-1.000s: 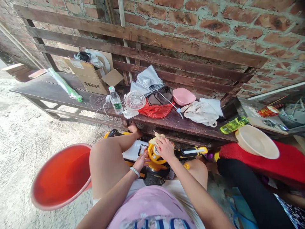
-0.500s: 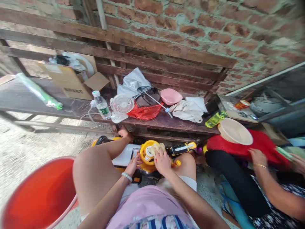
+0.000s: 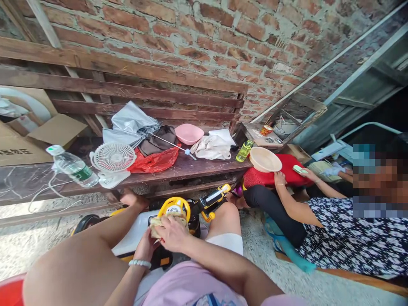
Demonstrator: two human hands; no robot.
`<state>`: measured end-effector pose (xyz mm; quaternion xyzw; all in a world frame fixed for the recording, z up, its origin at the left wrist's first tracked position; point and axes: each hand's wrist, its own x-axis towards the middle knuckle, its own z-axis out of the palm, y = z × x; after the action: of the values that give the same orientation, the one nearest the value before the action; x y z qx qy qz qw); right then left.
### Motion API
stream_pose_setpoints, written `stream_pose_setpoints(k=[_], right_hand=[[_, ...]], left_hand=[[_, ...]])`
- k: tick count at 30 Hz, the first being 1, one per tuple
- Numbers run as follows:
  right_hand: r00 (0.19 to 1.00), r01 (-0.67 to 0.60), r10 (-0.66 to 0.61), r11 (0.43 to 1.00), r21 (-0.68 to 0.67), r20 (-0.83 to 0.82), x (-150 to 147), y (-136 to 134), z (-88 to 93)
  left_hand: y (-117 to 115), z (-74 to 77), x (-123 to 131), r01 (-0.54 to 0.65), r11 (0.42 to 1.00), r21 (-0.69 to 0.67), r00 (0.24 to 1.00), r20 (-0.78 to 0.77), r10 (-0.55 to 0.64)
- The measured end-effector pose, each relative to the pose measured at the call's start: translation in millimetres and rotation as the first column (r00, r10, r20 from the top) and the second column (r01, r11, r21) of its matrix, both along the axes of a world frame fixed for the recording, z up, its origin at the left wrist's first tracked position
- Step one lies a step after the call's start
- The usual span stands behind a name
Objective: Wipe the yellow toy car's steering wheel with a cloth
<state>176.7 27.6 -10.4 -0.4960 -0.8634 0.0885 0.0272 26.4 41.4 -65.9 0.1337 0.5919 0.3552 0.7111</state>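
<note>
My left hand (image 3: 146,247) and my right hand (image 3: 174,233) both hold a folded flatbread (image 3: 164,226), and my right hand presses on top of it. A thin pale stick pokes out near its lower edge. Just behind the flatbread is the yellow steering wheel (image 3: 174,207) of a yellow-and-white toy ride-on car (image 3: 134,231), which stands between my legs. My hands are right beside the wheel, though I cannot tell if they touch it. A white bead bracelet (image 3: 139,263) circles my left wrist.
A dark wooden bench (image 3: 191,168) holds a white desk fan (image 3: 113,157), a water bottle (image 3: 75,171), a red plastic bag (image 3: 156,160) and a pink bowl (image 3: 189,134). A seated person (image 3: 338,229) in a floral dress handles a red cloth (image 3: 287,170) at the right.
The view has turned right, bringing the seated person fully into sight. The flatbread has moved off the steering wheel, toward me and lower, and now lies gripped between both my hands.
</note>
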Motion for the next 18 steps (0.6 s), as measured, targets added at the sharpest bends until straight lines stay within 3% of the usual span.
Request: stream_pose_setpoints(k=[4,8,12,15,18], right_hand=[[0.999,-0.003,0.003,1.000,0.014,0.039,0.9,3.1,-10.3],[0.999,-0.038,0.038,0.999,-0.005,0.015,32.7,-16.2,-16.4],[0.994,0.109,-0.110,0.992,-0.058,0.003,67.2,-27.1,-12.7],[0.963,0.270,-0.269,0.959,-0.084,0.030,74.2,-5.6,-10.2],[0.918,0.394,-0.390,0.917,-0.068,0.069,65.7,35.9,-8.1]], left_hand=[[-0.8,5.6,-3.2,0.008,1.000,-0.028,0.999,0.047,-0.006],[0.1,-3.0,-8.1,0.045,0.999,0.005,0.997,0.069,-0.046],[-2.8,-0.9,-1.6,0.019,1.000,-0.008,0.999,0.048,-0.019],[-5.9,10.0,5.6,0.004,1.000,-0.022,0.999,0.033,-0.004],[-7.6,16.4,7.2,0.000,0.999,-0.034,0.999,0.053,0.002]])
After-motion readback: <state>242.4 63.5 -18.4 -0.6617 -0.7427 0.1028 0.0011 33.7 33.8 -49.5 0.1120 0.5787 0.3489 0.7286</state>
